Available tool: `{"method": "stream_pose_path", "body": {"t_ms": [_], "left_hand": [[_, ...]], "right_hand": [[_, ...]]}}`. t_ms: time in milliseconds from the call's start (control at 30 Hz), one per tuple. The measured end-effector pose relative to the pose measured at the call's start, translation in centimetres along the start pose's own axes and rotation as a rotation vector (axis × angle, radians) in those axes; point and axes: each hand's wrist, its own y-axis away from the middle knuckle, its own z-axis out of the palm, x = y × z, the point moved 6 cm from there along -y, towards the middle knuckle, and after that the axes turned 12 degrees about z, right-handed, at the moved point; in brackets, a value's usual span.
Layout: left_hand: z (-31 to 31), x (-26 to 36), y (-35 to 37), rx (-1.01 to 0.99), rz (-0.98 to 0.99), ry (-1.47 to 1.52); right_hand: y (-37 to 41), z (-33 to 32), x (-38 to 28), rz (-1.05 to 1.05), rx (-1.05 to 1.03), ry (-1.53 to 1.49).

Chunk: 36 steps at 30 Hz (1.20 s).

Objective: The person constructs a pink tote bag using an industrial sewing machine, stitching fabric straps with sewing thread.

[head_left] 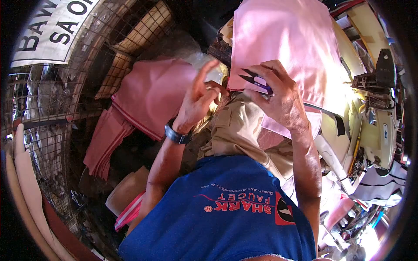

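Thread snips [257, 81] with dark pointed blades and a purple handle are held in my right hand [281, 93], blades pointing left. Behind that hand lies a large pink cloth [283, 39]. My left hand [198, 102] is raised beside it, index finger stretched up and the other fingers bent; nothing can be seen in it. A dark watch [177, 134] is on the left wrist. Left of this hand is a stack of darker pink cloth pieces [152, 91], with folded edges hanging down.
A sewing machine [381, 135] stands at the right, lit by a bright lamp. Wire mesh [91, 74] with a white lettered sign [54, 32] runs along the left. My lap in tan trousers [237, 124] is below my hands. More cloth [128, 191] lies at the lower left.
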Motion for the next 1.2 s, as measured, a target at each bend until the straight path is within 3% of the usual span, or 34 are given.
{"method": "stream_pose_path", "body": {"t_ms": [100, 200, 300, 500, 600, 733, 900, 1033, 1200], "left_hand": [[0.9, -1.0, -0.1, -0.087, -0.143, 0.005], [1.0, -1.6, 0.2, -0.108, -0.154, 0.023], [-0.2, -1.0, 0.4, -0.090, -0.149, -0.257], [-1.5, 1.5, 0.9, -0.045, 0.044, -0.535], [-2.3, 0.3, 1.5, -0.001, -0.069, -0.312], [0.3, -0.4, 1.3, 0.174, -0.056, 0.127], [3.6, -3.1, 1.1, 0.012, -0.161, 0.547], [2.3, -3.8, 1.9, 0.056, -0.320, 0.133], [1.3, -2.4, 3.5, 0.038, -0.205, -0.004]], "right_hand": [[0.1, -0.2, 0.4, 0.054, 0.043, -0.017], [0.5, -0.3, 0.6, 0.046, 0.030, -0.015], [0.7, -0.1, 0.3, 0.048, -0.001, -0.004], [0.9, 0.1, -1.5, 0.025, -0.073, 0.037], [1.2, 0.0, -1.7, 0.030, -0.051, 0.056], [1.5, -0.2, -1.1, 0.070, 0.006, 0.060], [1.3, 0.0, 1.8, 0.107, 0.107, 0.075], [0.8, 0.4, 3.8, 0.145, 0.159, 0.068], [1.1, 0.9, 3.9, 0.150, 0.175, 0.132]]}}
